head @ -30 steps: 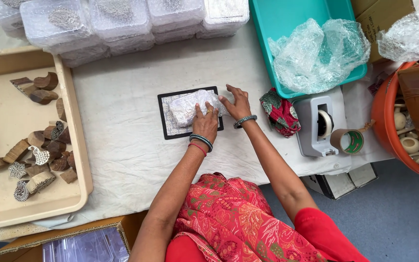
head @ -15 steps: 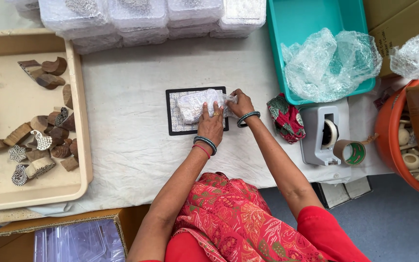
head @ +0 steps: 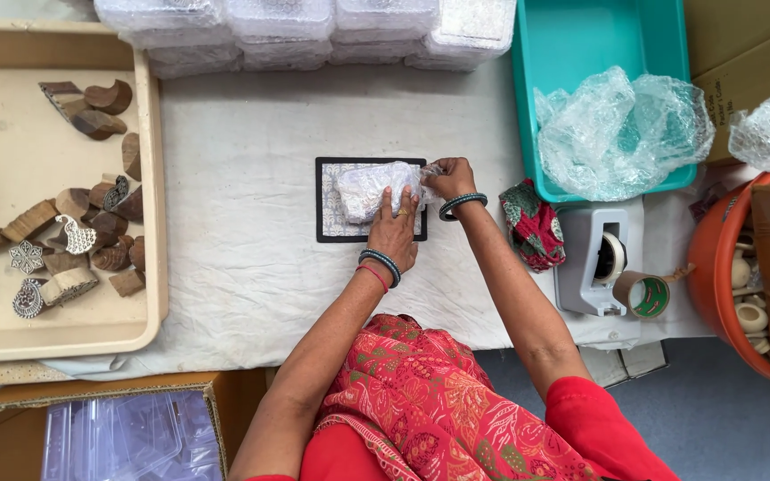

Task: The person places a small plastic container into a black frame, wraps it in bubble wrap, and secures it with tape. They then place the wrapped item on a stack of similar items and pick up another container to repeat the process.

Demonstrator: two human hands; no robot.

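A wrapped bundle (head: 369, 189) is pressed by the left hand (head: 394, 233); its three-o'clock end is pinched by the right hand (head: 450, 177); tape seems needed.

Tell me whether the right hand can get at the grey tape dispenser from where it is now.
Probably yes. The right hand pinches the bubble-wrapped bundle, and only the small red patterned cloth pouch lies between it and the grey tape dispenser, low enough to pass over.
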